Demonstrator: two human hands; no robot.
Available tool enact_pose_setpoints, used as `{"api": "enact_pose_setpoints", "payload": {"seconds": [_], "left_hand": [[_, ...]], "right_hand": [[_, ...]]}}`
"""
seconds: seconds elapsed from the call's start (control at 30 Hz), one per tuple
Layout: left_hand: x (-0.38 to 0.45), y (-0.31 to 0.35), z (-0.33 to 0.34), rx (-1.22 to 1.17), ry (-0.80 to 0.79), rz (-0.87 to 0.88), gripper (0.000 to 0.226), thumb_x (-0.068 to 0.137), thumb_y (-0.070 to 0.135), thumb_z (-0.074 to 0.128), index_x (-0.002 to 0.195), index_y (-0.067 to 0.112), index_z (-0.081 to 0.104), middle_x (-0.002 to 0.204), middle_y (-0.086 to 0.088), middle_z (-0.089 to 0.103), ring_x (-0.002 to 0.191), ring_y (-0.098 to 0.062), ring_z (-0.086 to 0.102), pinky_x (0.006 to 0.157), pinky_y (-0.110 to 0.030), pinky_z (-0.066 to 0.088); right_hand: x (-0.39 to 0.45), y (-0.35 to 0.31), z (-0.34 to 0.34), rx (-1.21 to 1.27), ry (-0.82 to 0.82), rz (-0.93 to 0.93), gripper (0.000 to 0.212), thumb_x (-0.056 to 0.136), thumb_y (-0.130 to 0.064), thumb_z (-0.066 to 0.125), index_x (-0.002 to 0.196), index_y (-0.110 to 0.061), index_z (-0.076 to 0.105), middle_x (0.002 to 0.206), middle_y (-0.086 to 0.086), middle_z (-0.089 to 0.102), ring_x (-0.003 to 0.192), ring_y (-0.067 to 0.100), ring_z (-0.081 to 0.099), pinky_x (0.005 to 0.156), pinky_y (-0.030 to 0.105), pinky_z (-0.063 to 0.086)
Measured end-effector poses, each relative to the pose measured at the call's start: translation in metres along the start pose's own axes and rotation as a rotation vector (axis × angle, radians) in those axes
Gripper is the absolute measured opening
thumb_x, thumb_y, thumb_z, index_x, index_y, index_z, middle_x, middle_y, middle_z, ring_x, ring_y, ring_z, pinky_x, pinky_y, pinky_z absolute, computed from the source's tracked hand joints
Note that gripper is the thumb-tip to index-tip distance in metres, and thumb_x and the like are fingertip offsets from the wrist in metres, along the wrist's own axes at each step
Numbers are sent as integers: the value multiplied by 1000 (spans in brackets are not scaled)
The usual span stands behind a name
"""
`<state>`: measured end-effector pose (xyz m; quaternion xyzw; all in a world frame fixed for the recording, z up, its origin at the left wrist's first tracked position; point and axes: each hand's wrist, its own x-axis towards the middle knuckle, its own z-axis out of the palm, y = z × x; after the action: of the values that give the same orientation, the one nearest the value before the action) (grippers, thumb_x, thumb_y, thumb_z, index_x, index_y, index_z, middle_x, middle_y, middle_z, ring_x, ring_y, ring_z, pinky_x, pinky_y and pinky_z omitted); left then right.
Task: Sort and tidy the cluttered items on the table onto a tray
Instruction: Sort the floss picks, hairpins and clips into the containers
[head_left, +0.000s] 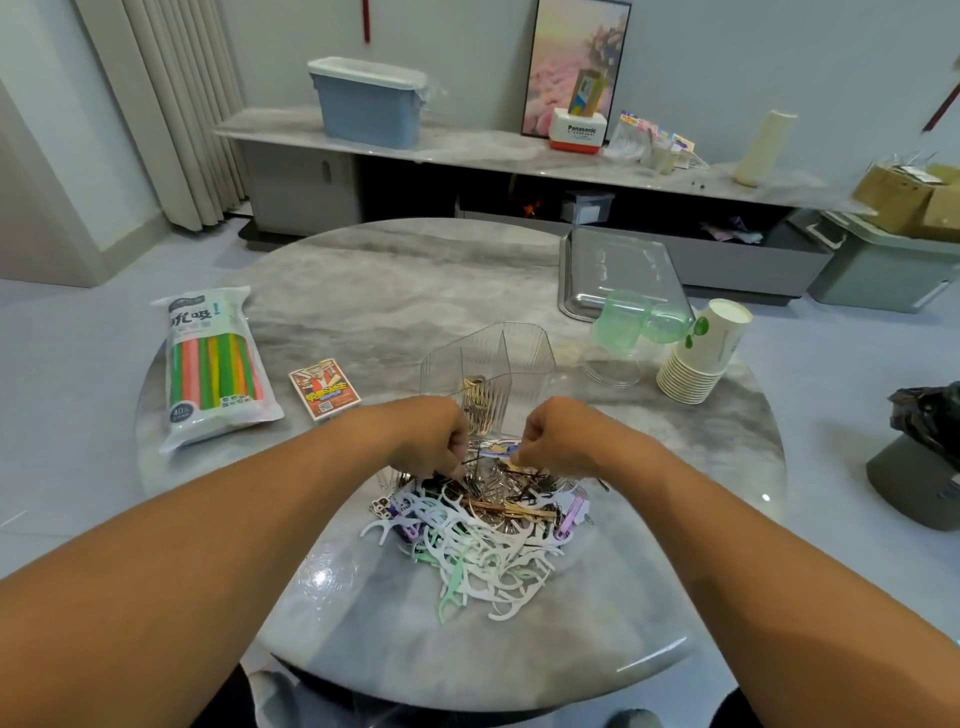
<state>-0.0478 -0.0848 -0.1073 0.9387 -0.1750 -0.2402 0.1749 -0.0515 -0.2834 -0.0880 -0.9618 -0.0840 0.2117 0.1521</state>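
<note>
A heap of white, green and purple floss picks (483, 551), dark hairpins and gold pins lies on the round marble table (395, 291). Both hands hover over the heap's far edge with fingers curled down. My left hand (431, 441) pinches a thin dark hairpin (474, 460). My right hand (553, 439) pinches a small item whose blue-and-white end pokes out; what it is I cannot tell. Just beyond the hands stands a clear divided organizer (488, 374) with gold pins in one compartment. The steel tray (618, 270) sits at the far right.
A bag of coloured straws (215, 369) and a small card pack (324, 389) lie at the left. Clear and green plastic cups (623, 332) and a stack of paper cups (701, 353) stand at the right. A low cabinet runs behind the table.
</note>
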Motion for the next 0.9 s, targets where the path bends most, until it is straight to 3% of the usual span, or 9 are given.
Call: {"api": "enact_pose_setpoints", "payload": {"seconds": [0.13,0.3,0.43,0.53,0.63,0.73,0.9], "left_hand": [[-3,3,-5,-82,-8,-22,18,85,30,80,87,26,62,89,6,66,80,-16,62,67,-29,50],[-4,12,-4,-245,68,47,40,80,38,83,110,29,59,101,2,65,93,-20,65,70,-29,49],[-1,20,-2,-376,125,109,7,93,30,71,94,24,69,76,6,69,65,-7,67,58,-22,53],[0,17,-2,-358,142,37,15,98,25,64,87,16,66,77,2,71,60,-6,68,59,-23,58],[-3,7,0,-281,81,-20,13,100,20,60,90,14,65,82,-1,72,63,-10,70,63,-27,61],[-6,2,-1,-229,74,-77,14,101,17,58,110,8,63,91,-5,73,66,-15,70,66,-33,61],[-7,1,-4,-131,89,-116,34,103,22,55,137,18,50,84,7,73,67,-5,65,60,-25,48]], "right_hand": [[-7,8,-21,200,-139,35,27,98,-32,62,97,-6,69,88,9,76,72,18,65,61,26,46],[-10,8,-30,378,-228,29,24,99,-34,56,94,-11,64,70,-1,62,63,13,66,56,23,46],[-10,6,-27,443,-174,-60,26,103,-32,51,96,-11,64,74,-1,63,64,11,64,63,27,47],[-6,9,-22,576,-64,-44,35,108,-33,43,103,-9,67,83,3,68,70,13,64,66,28,48],[-1,14,-6,359,34,-41,24,105,-25,53,105,-11,72,95,2,72,80,14,66,71,28,52],[5,13,15,61,80,-53,14,98,-24,65,101,-19,77,98,-2,74,88,15,67,83,38,58],[11,-3,42,-62,188,-102,18,94,-32,70,111,-26,72,101,-2,73,88,21,68,77,35,56]]}}
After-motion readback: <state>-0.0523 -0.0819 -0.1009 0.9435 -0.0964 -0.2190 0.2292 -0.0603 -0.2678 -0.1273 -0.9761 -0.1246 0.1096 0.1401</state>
